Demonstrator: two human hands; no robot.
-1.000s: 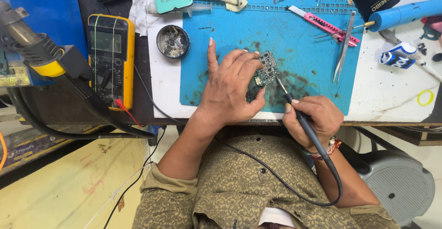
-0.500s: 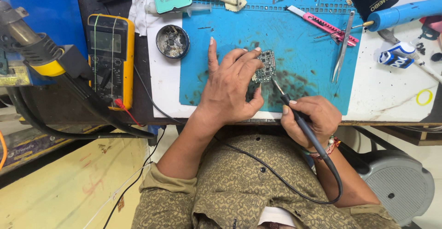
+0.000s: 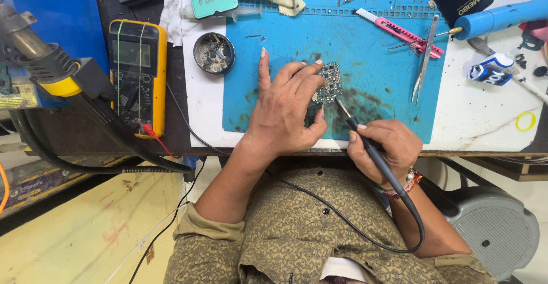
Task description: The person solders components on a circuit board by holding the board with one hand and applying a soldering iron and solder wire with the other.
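Observation:
A small green circuit board lies on the blue work mat. My left hand rests flat over the board's left side, fingers pinning it to the mat. My right hand grips a black soldering iron like a pen. The iron's tip touches the lower right edge of the board. Its black cable loops down past my wrist and across my shirt.
A yellow multimeter lies at the left, a hot-air handle beside it. A round tin sits left of the mat. Tweezers, a pink cutter, a blue tool and a yellow ring lie at the right.
The soldering iron's tip has shifted slightly along the board's right edge. My left hand stays on the board.

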